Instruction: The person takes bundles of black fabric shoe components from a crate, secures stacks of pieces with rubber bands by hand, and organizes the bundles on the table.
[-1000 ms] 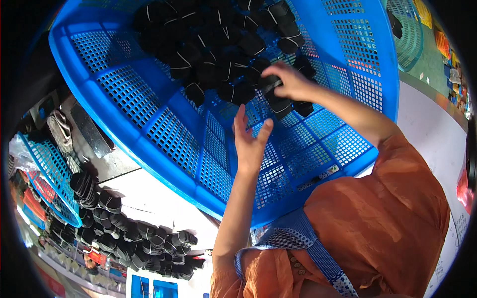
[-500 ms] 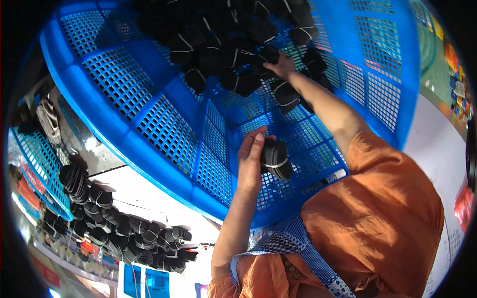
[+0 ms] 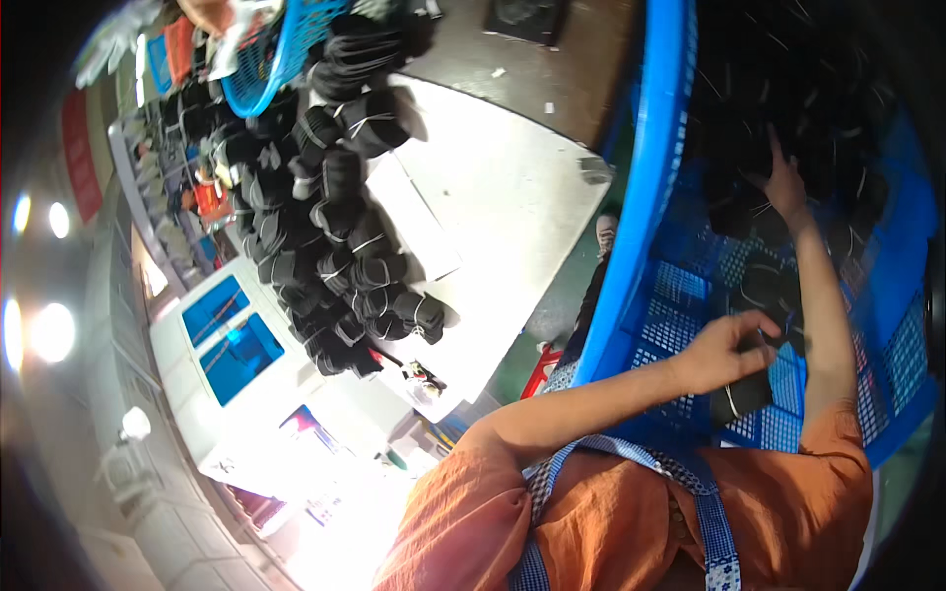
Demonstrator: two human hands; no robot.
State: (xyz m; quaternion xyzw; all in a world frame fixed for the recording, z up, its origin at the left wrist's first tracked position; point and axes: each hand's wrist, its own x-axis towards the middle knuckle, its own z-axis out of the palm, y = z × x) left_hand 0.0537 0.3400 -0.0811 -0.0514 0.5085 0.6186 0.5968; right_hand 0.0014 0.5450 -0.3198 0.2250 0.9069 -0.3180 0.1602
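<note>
A large blue plastic basket (image 3: 650, 148) stands in front of me, heaped with dark bundles of black fabric pieces tied with thin white bands. My left hand (image 3: 724, 353) is inside the near part of the basket with its fingers curled. In it is a black fabric bundle (image 3: 744, 397), partly covered by the hand and crossed by one pale band. Deeper in, my right hand (image 3: 785, 189) reaches among the heaped bundles, fingers apart and pointing away. Shadow blurs what its fingertips touch.
Left of the basket, a white table (image 3: 503, 197) carries rows of stacked black bundles (image 3: 340, 197). A smaller light-blue basket (image 3: 258, 84) is at the far left. A shoe (image 3: 606, 234) shows between table and basket. Bright lamps glare at the left.
My view has swung left, so the basket now lies at the right and more of the table shows. My left hand keeps its bundle; my right hand stays among the heap.
</note>
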